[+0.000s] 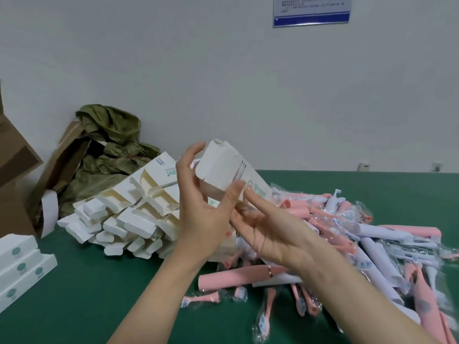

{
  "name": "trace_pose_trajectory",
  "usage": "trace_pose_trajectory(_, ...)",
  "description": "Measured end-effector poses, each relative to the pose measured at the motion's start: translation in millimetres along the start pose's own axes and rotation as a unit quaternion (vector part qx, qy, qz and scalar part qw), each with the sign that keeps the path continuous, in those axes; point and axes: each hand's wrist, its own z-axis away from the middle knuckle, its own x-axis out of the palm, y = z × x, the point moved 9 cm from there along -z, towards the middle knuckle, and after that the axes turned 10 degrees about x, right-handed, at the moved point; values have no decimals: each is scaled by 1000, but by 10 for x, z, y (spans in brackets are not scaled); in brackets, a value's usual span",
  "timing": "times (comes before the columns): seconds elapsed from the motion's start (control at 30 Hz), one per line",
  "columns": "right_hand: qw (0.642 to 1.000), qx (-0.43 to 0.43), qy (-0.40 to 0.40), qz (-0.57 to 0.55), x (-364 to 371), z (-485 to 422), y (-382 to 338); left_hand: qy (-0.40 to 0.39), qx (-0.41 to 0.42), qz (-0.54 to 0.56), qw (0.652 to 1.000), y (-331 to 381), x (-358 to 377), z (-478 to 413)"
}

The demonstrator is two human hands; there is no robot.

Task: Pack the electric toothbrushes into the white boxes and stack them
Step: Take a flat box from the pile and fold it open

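I hold a white box (223, 167) with teal print tilted above the green table. My left hand (201, 212) grips its open end, index finger up behind it and thumb on its front. My right hand (275, 229), blurred and wearing a ring, lies under the box with straight fingers touching its lower side. A heap of pink and white electric toothbrushes (377, 247) in clear wrappers covers the table's right side, with loose brush heads (198, 299) in front. Several open empty white boxes (129, 217) are piled left of centre. Packed white boxes (22, 266) are stacked at the left edge.
A brown cardboard carton (15, 160) stands at the far left. Beside it, a crumpled olive-green bag (109, 155) leans against the wall. Bare green table (82, 301) lies in front, between the stack and my arms.
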Motion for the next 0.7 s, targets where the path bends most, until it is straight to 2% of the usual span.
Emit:
trace_pose_trajectory(0.03,997,16,27,73,-13,25,9,4,17,-5,1000,65,-11,-64)
trace_pose_trajectory(0.1,968,11,91,234,-69,86,-65,-20,43,-13,999,171,49,-151)
trace_pose_trajectory(0.17,943,-57,128,301,-44,178,-246,-38,60,-52,996,268,132,-202)
trace_pose_trajectory(0.2,920,-142,149,334,-9,253,-394,-33,65,-63,995,310,158,-224)
trace_pose_trajectory(0.23,874,-251,180,376,56,389,-562,-22,68,-61,996,349,172,-245)
trace_pose_trajectory(0.3,709,-479,214,472,346,782,-757,-5,58,-30,998,386,219,-276)
trace_pose_trajectory(0.37,543,-565,195,589,635,940,-655,-11,28,22,999,382,317,-287)
trace_pose_trajectory(0.4,499,-574,179,623,690,939,-598,-13,15,44,999,372,351,-285)
trace_pose_trajectory(0.43,492,-571,179,633,712,937,-585,-12,2,65,998,344,365,-282)
trace_pose_trajectory(0.5,513,-568,181,618,694,939,-621,-24,-36,128,991,241,375,-275)
trace_pose_trajectory(0.57,525,-565,178,611,669,934,-627,-66,-67,226,970,147,387,-245)
trace_pose_trajectory(0.63,578,-548,163,583,613,897,-646,-107,-81,309,942,105,383,-209)
trace_pose_trajectory(0.7,629,-524,150,555,570,859,-655,-112,-85,291,946,83,344,-209)
